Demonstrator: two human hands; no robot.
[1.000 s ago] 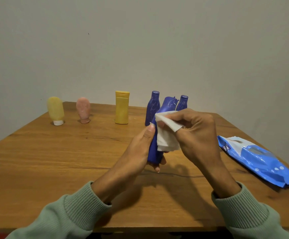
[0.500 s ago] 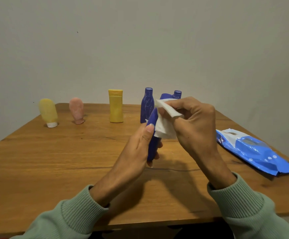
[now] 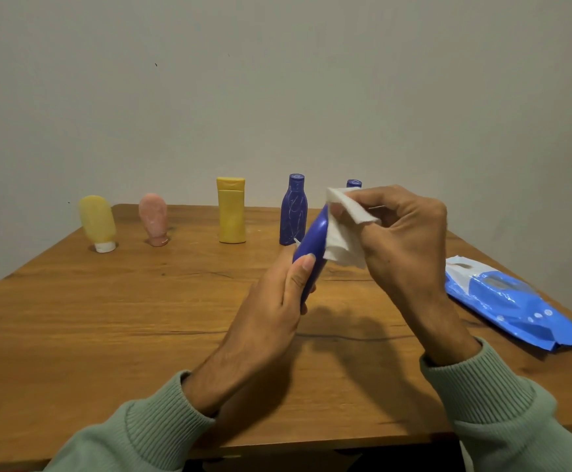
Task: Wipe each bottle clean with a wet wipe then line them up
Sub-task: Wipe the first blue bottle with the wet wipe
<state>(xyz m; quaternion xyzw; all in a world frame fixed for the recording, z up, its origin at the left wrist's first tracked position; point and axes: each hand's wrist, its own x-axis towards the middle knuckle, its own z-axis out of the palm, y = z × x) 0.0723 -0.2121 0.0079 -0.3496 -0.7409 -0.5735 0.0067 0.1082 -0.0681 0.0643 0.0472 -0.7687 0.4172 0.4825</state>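
Observation:
My left hand (image 3: 272, 301) grips the lower end of a dark blue bottle (image 3: 312, 247), which tilts up and to the right above the table. My right hand (image 3: 404, 240) pinches a white wet wipe (image 3: 344, 236) and holds it against the bottle's upper part. Along the far edge stand a pale yellow tube (image 3: 96, 222) on its white cap, a pink tube (image 3: 154, 219), a yellow flip-top bottle (image 3: 231, 210) and a blue bottle (image 3: 294, 209). Only the cap of another blue bottle (image 3: 353, 183) shows behind the wipe.
A blue pack of wet wipes (image 3: 513, 301) lies at the right side of the wooden table (image 3: 107, 318), its flap lifted. A plain wall rises right behind the row of bottles. The table's near edge runs under my sleeves.
The bottle in my hands has turned more edge-on and its top is now covered by the wipe. My right hand has shifted the wipe slightly upward along it.

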